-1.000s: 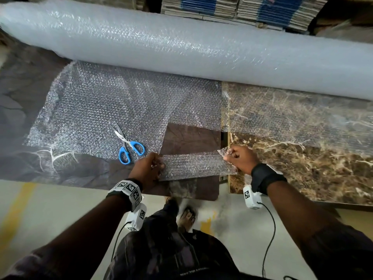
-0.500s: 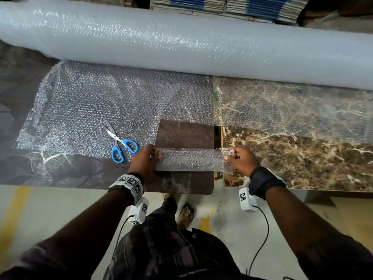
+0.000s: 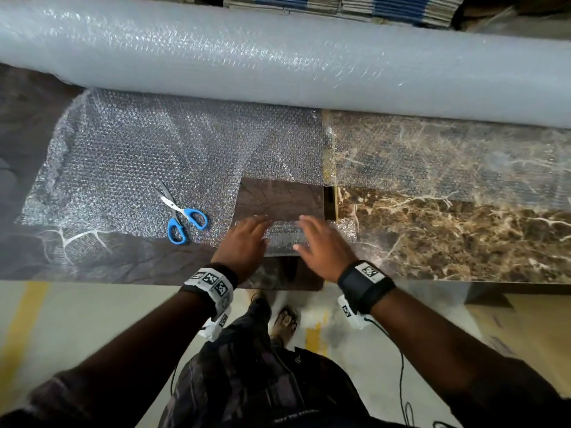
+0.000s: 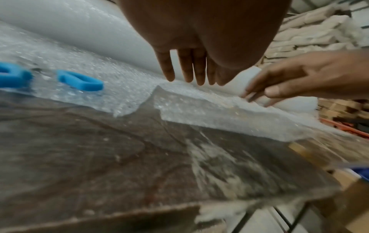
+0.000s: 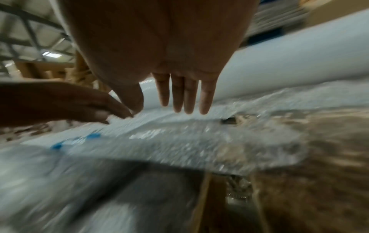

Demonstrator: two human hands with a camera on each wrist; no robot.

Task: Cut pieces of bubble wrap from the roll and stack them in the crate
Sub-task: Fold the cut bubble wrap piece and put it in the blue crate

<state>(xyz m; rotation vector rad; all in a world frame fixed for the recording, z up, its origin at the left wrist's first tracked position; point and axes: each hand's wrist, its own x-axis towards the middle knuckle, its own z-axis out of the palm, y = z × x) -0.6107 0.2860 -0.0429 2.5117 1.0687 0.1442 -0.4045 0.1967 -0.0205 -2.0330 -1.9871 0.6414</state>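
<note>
Both hands flat, fingers spread: left hand point(image 3: 245, 239) and right hand point(image 3: 321, 245) press a folded bubble wrap piece point(image 3: 282, 239) onto the tabletop point(image 3: 463, 242), scissors point(image 3: 180, 219) lying nearby.

Stacked flat cardboard point(image 3: 340, 3) behind marble table point(image 3: 463, 242)

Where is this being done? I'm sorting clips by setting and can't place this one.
Probably a packing area in a warehouse or workshop. A very large bubble wrap roll lies along a marble-patterned worktable, flattened cardboard cartons are stacked behind it, and the floor is bare concrete with a yellow line.
</note>
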